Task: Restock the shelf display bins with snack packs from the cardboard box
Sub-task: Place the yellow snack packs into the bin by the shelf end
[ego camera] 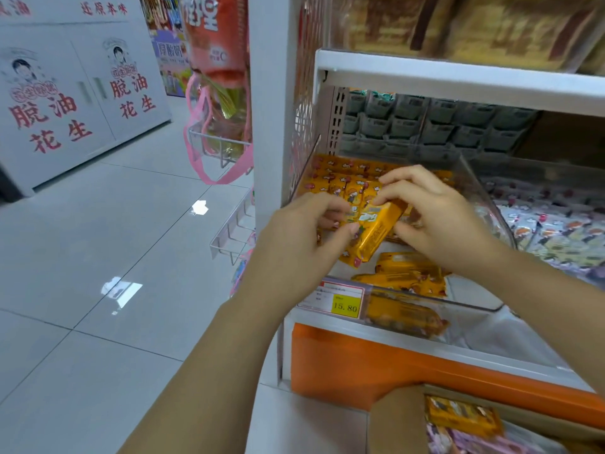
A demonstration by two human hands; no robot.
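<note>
Snack pack (376,229) gripped between fingers of left hand (299,232) and right hand (440,221) over bin (484,198) tagged 15.80.

Glossy grey floor tiles (98,224) (glare patches) meet a white red-lettered cabinet (65,109).

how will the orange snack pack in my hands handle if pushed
Probably light: left hand and right hand hold the orange snack pack by fingertips. Its glossy wrapper looks slippery. It should lie flat, not roll, like the loose packs in the clear bin.
</note>
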